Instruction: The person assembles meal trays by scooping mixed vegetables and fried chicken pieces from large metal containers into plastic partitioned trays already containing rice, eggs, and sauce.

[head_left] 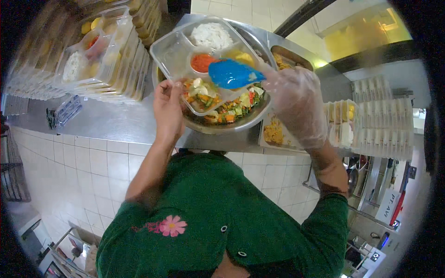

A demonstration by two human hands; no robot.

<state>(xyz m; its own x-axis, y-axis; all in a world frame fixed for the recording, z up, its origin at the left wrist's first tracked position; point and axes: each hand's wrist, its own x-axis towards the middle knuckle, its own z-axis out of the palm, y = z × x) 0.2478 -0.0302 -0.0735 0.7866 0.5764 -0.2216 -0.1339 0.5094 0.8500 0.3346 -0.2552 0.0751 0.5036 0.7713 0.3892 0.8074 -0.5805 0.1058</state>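
My bare left hand [168, 111] grips the near left edge of a clear plastic meal tray [174, 51], tilted over a large steel bowl [222, 126]. Its compartments hold white rice [211, 36], a red sauce [202, 62], something yellow and mixed chopped vegetables [198, 92]. More of the same vegetables [236, 111] lie in the bowl beneath. In a clear plastic glove, my right hand [296, 102] is closed round the handle of a blue spoon [234, 74]. The spoon's broad head is above the tray and hides part of the sauce and yellow food.
Tall stacks of filled trays [106, 69] stand at the left of the steel table [120, 118]. Stacked clear trays [380, 120] rise at the right. Beside the bowl are a pan of yellowish food [296, 58] and a tray with fried-looking pieces [273, 132].
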